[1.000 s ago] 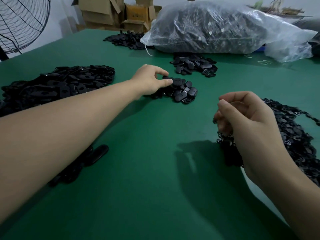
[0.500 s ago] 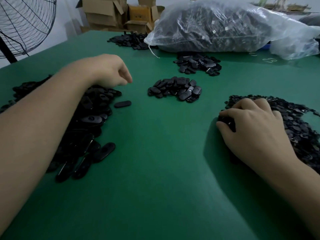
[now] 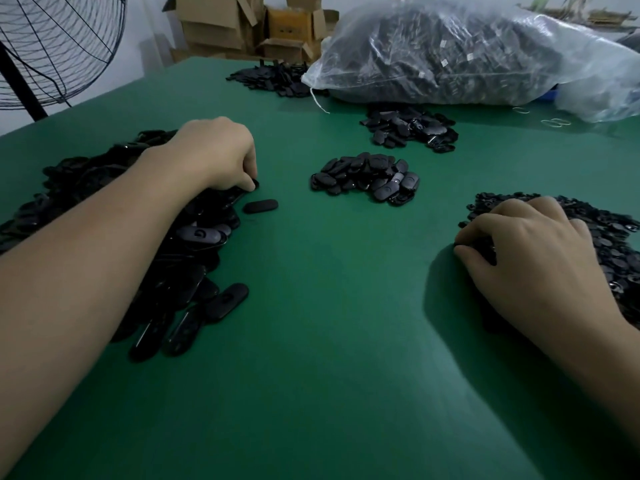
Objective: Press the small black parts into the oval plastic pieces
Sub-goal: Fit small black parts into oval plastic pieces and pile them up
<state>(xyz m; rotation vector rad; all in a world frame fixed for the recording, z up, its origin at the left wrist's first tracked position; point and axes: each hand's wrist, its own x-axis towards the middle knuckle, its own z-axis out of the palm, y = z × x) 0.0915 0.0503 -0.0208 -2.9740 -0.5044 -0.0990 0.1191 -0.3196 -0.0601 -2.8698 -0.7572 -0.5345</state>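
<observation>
**Green table, both hands in the heaps: still fetching, not yet pressing**

Green cloth covers the table (image 3: 329, 358), and the two stocks for the work lie on it, well apart. The big heap of oval plastic pieces (image 3: 201, 235) is on the left side. The flat heap of small black parts (image 3: 609, 237) is on the right side.

The left hand (image 3: 221, 157) rests on the far edge of the oval heap. Its fingers are curled down, and thumb and fingertips pinch one oval at the border of the heap. One loose oval (image 3: 260, 206) lies just beside the hand on the cloth, not touched.

The right hand (image 3: 530, 251) lies on the left border of the small parts, with its fingers bent into them. Dark parts show between thumb and forefinger. Whether one is really gripped I cannot tell, because the fingers hide it.

I judge that the step in hand is the picking up, one piece for each hand; nothing is joined yet. The small heap in the middle (image 3: 367, 178) is perhaps the finished pieces.

The next move asks to lift both hands and bring them together over the bare cloth. The oval must be turned with its recess upward, then the part pressed in. The right hand should take only one part, since they lie tangled.
</observation>
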